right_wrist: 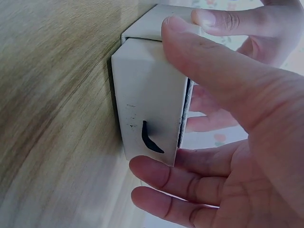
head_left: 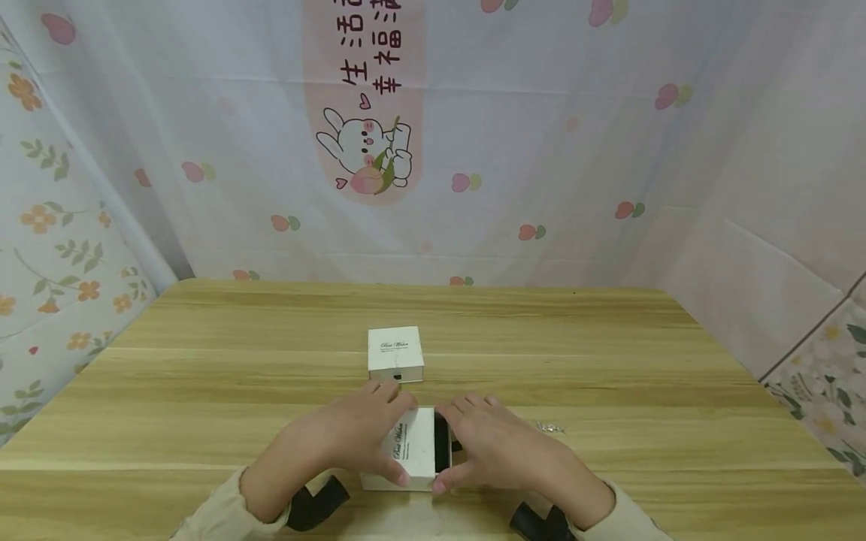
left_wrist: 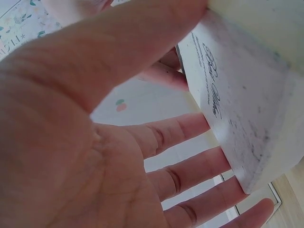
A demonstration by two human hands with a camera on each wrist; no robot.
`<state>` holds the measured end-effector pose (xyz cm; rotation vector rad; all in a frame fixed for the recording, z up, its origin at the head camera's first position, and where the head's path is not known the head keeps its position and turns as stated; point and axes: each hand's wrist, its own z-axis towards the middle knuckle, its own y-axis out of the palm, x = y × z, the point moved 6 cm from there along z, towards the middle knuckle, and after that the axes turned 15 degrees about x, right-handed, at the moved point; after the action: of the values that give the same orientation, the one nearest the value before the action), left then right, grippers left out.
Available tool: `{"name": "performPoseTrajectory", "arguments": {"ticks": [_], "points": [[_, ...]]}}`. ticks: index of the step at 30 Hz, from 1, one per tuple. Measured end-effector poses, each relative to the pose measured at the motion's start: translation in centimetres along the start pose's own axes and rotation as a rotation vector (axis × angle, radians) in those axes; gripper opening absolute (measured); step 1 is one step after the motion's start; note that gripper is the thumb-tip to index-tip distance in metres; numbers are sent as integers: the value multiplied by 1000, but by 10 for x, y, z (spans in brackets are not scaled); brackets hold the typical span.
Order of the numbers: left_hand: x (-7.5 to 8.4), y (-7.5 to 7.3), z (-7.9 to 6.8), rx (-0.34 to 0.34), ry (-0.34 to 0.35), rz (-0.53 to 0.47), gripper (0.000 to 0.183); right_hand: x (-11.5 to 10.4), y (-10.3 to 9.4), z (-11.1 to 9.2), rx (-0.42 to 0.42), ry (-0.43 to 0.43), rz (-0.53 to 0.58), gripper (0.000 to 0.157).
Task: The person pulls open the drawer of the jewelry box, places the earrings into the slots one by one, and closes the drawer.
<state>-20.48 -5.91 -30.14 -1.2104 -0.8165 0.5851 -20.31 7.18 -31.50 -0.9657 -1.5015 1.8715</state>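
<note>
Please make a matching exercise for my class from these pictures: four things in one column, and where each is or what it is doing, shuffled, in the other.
Column 1
1. left hand
2. right hand
3. far box
4. small silvery object

Column 2
A. lying to the right of both hands
B. holding the partly open drawer
C. holding a lettered white sleeve
D. standing beyond both hands

Pairs: 1-C, 2-B, 3-D, 4-A

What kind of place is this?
It looks like a cosy work corner indoors, though I can't tell which room. There's a wood-grain table, a hanging cloth with a bunny behind it, and flowery cloth on the left.
</note>
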Motion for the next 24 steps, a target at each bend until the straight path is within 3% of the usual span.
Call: {"name": "performPoseTrajectory", "arguments": {"ticks": [24], "points": [[3,-2,0,-9,-28,13,75,1,-1,0,4,-36,-25,82]]}}
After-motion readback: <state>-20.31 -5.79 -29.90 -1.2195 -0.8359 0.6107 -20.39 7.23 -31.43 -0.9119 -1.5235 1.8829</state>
